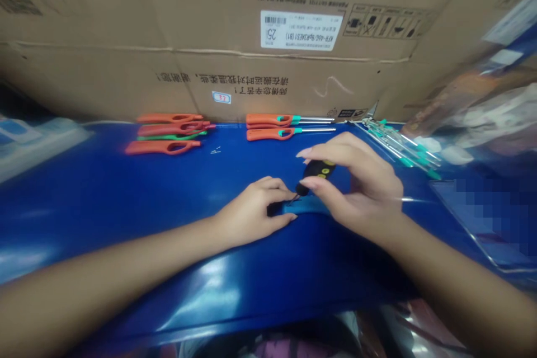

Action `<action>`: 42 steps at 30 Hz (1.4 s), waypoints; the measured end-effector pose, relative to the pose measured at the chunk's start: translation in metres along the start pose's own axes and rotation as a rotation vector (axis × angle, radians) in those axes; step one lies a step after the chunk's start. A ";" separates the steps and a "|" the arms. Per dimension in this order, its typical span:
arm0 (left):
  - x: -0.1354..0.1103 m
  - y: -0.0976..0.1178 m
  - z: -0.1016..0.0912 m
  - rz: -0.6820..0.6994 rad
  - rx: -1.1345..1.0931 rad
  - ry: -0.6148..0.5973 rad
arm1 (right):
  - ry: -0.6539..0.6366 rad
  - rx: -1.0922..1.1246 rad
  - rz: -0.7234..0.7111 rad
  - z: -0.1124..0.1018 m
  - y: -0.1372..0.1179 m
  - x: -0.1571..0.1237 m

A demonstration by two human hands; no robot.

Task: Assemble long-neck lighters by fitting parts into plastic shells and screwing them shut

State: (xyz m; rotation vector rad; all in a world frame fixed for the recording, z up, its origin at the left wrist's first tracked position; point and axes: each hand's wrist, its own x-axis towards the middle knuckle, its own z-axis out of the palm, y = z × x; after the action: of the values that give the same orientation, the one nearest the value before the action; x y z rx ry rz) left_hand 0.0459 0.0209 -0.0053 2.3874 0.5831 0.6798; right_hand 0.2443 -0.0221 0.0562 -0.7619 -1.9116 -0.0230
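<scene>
Over the glossy tabletop [138, 196], left hand [254, 208] pinches smooth blue piece [312, 205], right hand [364, 182] stubby screwdriver [321, 169].

Left hand [247, 210], right hand [364, 184], 2 forearms [146, 260]: bare.
</scene>
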 end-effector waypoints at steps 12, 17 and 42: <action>0.019 -0.022 -0.090 -0.147 0.409 -0.185 | 0.415 0.141 0.463 -0.013 0.073 0.003; 0.036 -0.044 -0.110 -0.162 0.449 -0.053 | 0.477 0.325 0.725 -0.009 0.080 0.001; 0.076 -0.099 -0.089 -0.306 0.612 0.058 | 0.556 0.830 1.397 0.006 0.088 -0.005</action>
State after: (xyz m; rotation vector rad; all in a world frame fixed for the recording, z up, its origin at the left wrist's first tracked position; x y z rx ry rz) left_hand 0.0286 0.1715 0.0195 2.7332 1.3042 0.4797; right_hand 0.2865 0.0473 0.0217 -1.1479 -0.4582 1.1903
